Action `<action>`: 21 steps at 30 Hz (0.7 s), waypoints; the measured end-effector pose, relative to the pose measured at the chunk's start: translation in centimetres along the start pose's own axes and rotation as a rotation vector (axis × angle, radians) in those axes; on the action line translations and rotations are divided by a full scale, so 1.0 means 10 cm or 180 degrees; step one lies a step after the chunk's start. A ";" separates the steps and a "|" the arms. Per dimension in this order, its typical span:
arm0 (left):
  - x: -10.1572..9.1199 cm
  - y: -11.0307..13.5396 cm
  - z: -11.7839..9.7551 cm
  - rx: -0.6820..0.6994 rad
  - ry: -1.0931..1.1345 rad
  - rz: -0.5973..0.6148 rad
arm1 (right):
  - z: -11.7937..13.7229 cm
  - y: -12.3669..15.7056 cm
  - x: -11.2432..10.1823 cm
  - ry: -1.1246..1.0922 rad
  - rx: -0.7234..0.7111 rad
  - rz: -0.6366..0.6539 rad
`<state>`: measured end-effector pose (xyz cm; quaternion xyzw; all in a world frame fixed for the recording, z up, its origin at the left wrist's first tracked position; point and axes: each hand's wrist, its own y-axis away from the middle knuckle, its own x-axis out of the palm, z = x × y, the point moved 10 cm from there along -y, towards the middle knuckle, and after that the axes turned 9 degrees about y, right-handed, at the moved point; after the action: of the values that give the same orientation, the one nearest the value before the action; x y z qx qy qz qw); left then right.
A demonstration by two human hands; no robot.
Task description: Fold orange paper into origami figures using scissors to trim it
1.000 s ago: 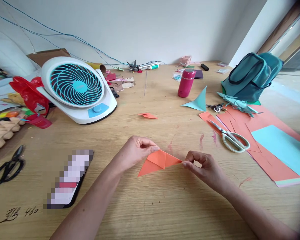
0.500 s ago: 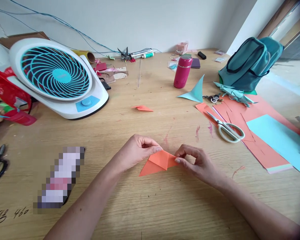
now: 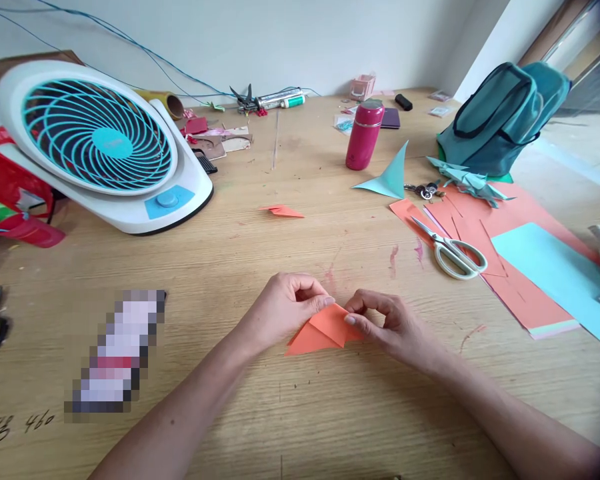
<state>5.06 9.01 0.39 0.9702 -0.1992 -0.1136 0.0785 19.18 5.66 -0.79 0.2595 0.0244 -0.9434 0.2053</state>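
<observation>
An orange folded paper (image 3: 325,331) is held between my two hands, low over the wooden table. My left hand (image 3: 300,303) pinches its upper edge between thumb and fingers. On the other side, my right hand (image 3: 383,320) is closed on the paper's right part, thumb in front, and covers some of it. Creases cross the paper, and a pointed corner sticks out at the lower left. A smaller folded orange paper piece (image 3: 283,211) lies farther back on the table.
To the right are white-handled scissors (image 3: 460,259) on orange sheets (image 3: 535,293), a blue sheet (image 3: 545,257), keys (image 3: 425,191) and a teal bag (image 3: 495,127). A magenta bottle (image 3: 365,137) stands behind a teal folded paper (image 3: 387,177). At left are a fan (image 3: 153,207) and a blurred-out flat object (image 3: 120,353).
My left hand has shifted slightly right, bringing the hands closer together. My right thumb now lies farther in over the orange paper, whose right part shows less. The view has shifted slightly.
</observation>
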 end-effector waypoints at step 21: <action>0.20 0.01 -0.02 0.0224 -0.0312 0.0325 | -0.12 0.00 0.19 -0.0448 0.0023 0.0083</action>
<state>6.90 8.14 0.25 0.9542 -0.2560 -0.1498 0.0401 18.27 5.14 -2.73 0.1936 0.0031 -0.9566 0.2178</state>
